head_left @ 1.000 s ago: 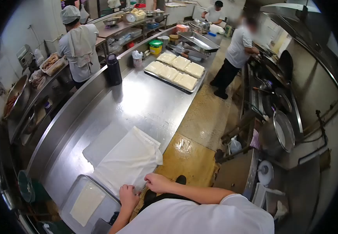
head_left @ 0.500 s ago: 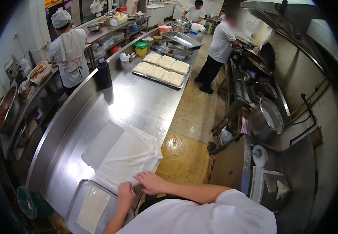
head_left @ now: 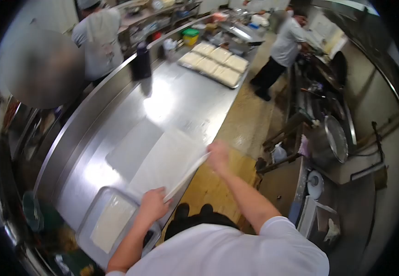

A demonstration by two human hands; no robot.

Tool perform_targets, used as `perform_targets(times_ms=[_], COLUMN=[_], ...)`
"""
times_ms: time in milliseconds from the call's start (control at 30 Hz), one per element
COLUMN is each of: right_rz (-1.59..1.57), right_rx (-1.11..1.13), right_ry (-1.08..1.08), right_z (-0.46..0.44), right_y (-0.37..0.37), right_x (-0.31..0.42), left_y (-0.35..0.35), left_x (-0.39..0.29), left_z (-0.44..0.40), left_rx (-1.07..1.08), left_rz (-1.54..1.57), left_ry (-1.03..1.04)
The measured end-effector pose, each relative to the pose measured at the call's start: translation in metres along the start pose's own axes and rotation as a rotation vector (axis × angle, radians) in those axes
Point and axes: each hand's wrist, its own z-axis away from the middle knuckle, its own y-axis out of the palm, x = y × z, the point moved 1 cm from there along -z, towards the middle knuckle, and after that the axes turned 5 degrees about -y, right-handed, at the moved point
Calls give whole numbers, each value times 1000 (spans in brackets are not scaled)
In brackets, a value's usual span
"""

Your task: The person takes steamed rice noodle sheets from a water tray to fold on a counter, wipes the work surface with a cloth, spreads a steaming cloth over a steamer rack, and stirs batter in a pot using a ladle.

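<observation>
A thin white cloth (head_left: pixel 169 158) lies over the steel table, with its near edge pulled taut between my two hands. My left hand (head_left: pixel 155 204) is closed on the near-left corner, beside the shallow metal tray (head_left: pixel 83 230). At the table's right edge, my right hand (head_left: pixel 218 156) grips the other corner; its fingers are slightly blurred. Under the cloth, a flat grey rectangular sheet (head_left: pixel 132 145) shows along the left side. A flat, pale rectangular slab (head_left: pixel 113 224) with a shiny surface lies in the tray.
Farther up the steel table (head_left: pixel 172 108), a baking tray (head_left: pixel 234 86) holds several pale square slabs. A dark bottle (head_left: pixel 140 62) stands by the raised left edge. One person (head_left: pixel 284 50) works at the woks on the right, another (head_left: pixel 99 43) at the left counter. A large pot (head_left: pixel 335 138) stands right.
My right hand has moved forward and right along the table edge, drawing the cloth's edge straight. My left hand has shifted slightly up and right in view. The camera view has shifted.
</observation>
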Motion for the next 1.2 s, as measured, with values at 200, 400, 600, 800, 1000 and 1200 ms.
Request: perform_targets(times_ms=[200,400,600,800,1000,1200], right_rz=[190,326,504,496,461,285], right_rx=[77,24,-17,-146,-311,-471], right_ry=[263,541,696,813,805,852], right_z=[56,117,188,271,361,492], right_y=[-54,-115,-168,-216,-262,-301], right_x=[-47,-71,-94,-93,-42,59], left_y=[21,56,107,155,139,113], left_x=[-52,-94,-139,-162,-147,-176], left_z=[-1,-14,3,48,64,117], left_rx=[617,1058,1222,1328,1123,970], left_rz=[288,556,767,941,80,592], left_ry=[-186,-165,-63,-129,244,-222])
